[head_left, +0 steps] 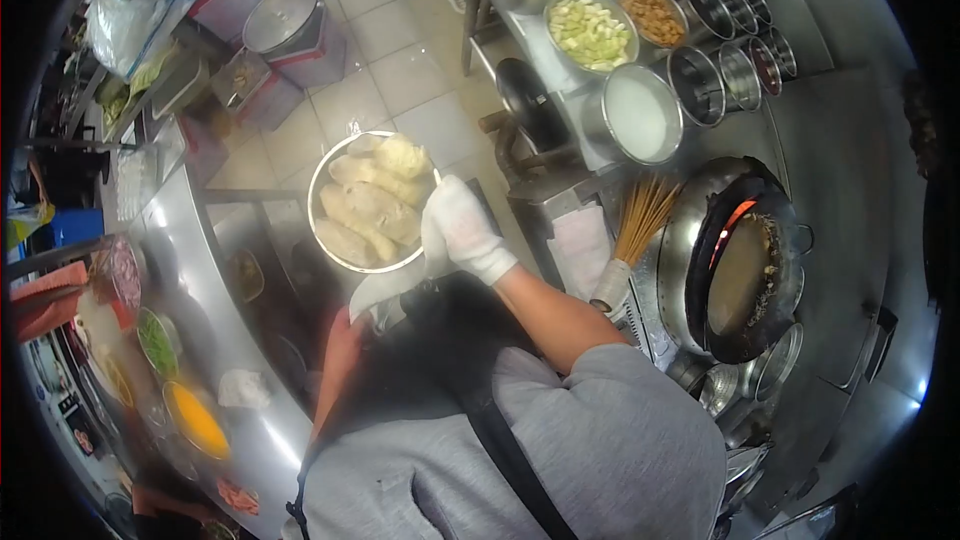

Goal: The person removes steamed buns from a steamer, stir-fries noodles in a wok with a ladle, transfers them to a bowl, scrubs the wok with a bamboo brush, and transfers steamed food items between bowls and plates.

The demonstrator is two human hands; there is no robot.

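Note:
A round metal basin (316, 185) holds several large pale pieces of food that look like whole poultry. My right hand (465, 230), covered by a white glove or cloth, is closed on the basin's right rim. A white cloth (385, 287) stretches along the near rim, between my two hands. At its lower left end, my left hand (345, 335) is closed on the cloth, its fingers partly hidden.
On the right are a wok (740, 275) of liquid over a glowing burner, a bamboo brush (640, 225) and a pot of whitish liquid (642, 115). A steel counter (215, 290) with food bowls runs along the left. Tubs stand on the tiled floor (405, 75) ahead.

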